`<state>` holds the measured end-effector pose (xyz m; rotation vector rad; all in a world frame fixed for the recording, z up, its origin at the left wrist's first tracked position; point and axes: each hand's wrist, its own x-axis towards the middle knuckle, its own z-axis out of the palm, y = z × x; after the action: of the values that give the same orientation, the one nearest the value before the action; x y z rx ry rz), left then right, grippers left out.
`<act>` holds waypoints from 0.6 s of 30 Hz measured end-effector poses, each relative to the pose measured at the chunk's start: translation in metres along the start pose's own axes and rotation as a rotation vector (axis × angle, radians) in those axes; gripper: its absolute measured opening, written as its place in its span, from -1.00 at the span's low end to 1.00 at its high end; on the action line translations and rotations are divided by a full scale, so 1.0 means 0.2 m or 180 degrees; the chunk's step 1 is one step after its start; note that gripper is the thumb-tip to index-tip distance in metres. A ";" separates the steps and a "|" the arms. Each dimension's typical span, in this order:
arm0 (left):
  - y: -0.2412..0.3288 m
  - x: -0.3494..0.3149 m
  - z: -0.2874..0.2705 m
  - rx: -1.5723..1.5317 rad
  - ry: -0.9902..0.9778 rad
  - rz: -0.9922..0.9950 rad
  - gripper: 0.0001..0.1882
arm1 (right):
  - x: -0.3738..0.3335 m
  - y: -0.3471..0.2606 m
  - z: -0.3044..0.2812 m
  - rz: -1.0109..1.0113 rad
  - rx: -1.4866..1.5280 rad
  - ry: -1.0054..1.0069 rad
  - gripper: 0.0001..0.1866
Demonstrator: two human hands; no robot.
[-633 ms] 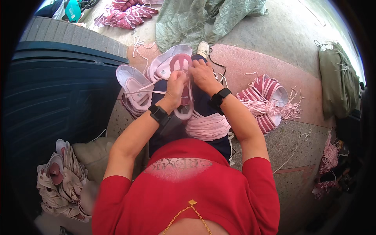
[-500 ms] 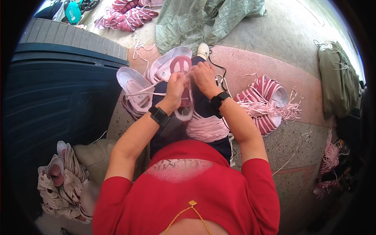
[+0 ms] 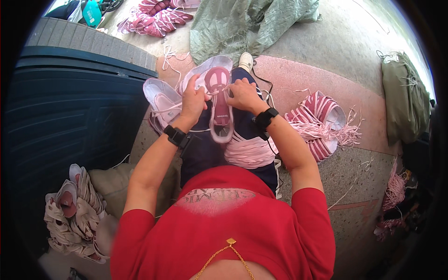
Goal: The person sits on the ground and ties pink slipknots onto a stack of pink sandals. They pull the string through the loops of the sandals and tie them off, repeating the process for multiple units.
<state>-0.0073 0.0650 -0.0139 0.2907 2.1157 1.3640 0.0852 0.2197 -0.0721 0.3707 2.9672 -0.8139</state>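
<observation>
A pink and white shoe upper [image 3: 221, 113] lies over my lap with its tongue facing up. A pale shoelace [image 3: 215, 92] runs across its top between my two hands. My left hand [image 3: 192, 99] is closed on the lace at the left edge of the upper, index finger raised. On the opposite edge my right hand [image 3: 244, 95] pinches the lace, fingers curled. Other white-lined shoe uppers [image 3: 161, 97] rest just left of it, a lace trailing over them. A bundle of pink laces [image 3: 249, 151] lies across my right thigh.
Striped pink uppers with loose laces [image 3: 322, 126] sit on the floor at right. A stuffed olive sack [image 3: 405, 100] stands beyond them. Beige uppers [image 3: 77, 214] are piled at lower left, beside a dark blue panel [image 3: 70, 107]. A green woven sheet [image 3: 252, 28] lies ahead.
My left hand has moved left, away from the middle of the upper, uncovering its tongue. The lace now stretches between the hands. The right hand stays at the right edge.
</observation>
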 end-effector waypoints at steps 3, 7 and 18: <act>-0.08 0.09 0.05 0.1374 -0.0051 0.1073 -0.69 | 0.05 -0.04 0.05 0.0195 -0.0099 -0.0030 -0.73; -0.03 0.12 0.21 0.2742 -0.0079 0.0895 -0.82 | 0.04 0.00 0.13 -0.0039 -0.0147 0.0472 -0.77; -0.20 0.08 0.19 0.3627 0.0297 0.2181 -0.85 | -0.01 0.06 0.09 -0.0567 0.0311 0.0546 -0.79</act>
<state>0.0082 0.0828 -0.0657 1.5123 2.7880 0.2627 0.0896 0.2196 -0.0940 0.1902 3.1632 -0.9957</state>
